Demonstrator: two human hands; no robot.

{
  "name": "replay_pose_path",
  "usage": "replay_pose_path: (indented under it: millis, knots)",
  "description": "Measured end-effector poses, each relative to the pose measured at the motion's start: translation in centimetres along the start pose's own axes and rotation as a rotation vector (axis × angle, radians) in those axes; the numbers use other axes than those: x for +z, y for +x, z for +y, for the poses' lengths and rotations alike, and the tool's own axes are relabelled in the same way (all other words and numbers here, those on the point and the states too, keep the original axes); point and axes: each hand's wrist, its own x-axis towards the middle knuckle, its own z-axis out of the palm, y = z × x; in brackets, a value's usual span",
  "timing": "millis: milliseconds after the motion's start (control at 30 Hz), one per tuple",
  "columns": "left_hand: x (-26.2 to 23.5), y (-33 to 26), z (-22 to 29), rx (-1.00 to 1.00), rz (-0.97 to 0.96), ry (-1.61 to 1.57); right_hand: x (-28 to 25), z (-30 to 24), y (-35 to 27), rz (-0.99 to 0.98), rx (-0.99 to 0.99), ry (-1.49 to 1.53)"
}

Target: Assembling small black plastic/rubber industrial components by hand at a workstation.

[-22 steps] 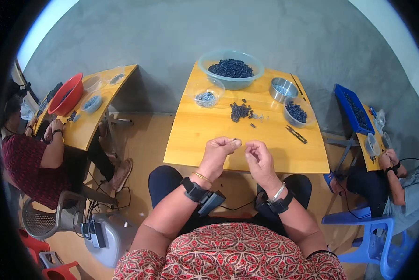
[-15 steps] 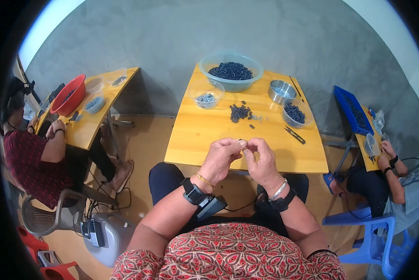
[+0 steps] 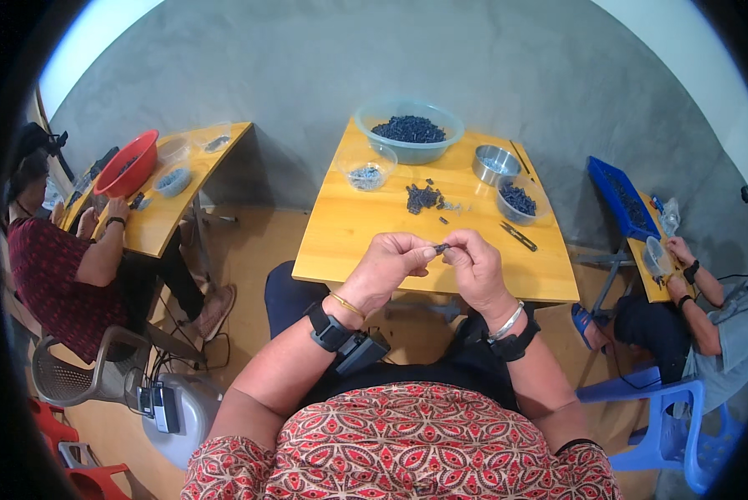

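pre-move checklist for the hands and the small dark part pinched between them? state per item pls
1. Small dark part pinched between both hands: ok, it bridges the fingertips of the left hand and right hand.
2. Part's fit or orientation: cannot tell, too small.
3. Hands above the near edge of the yellow table: ok.
4. Loose pile of dark parts at mid-table: ok, lying apart from the hands.
5. Dark hand tool on the table by the right hand: ok, untouched.
6. Steel bowl contents: cannot tell.
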Motion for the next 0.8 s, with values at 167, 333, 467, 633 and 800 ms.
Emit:
replay_pose_path:
  millis: [167, 333, 467, 633, 800]
  knots:
    - [1.2, -0.4, 1.0, 0.183, 0.017, 0.186, -1.0, -1.4, 0.1, 0.007, 0.022, 0.129]
    - [1.5, -1.0, 1.2, 0.22, 0.05, 0.242, -1.7, -0.4, -0.8, 0.025, 0.124, 0.315]
    - [1.0, -0.2, 0.5, 0.172, 0.044, 0.122, -2.5, 1.2, -1.3, 0.06, 0.21, 0.38]
    - [0.4, 1.0, -1.5, 0.085, 0.049, 0.101, -1.6, 0.8, -1.6, -0.011, 0.274, 0.321]
    - [0.0, 1.1, -4.0, -0.211, -0.027, -0.104, -0.9, 2.2, -1.6, -0.111, 0.107, 0.022]
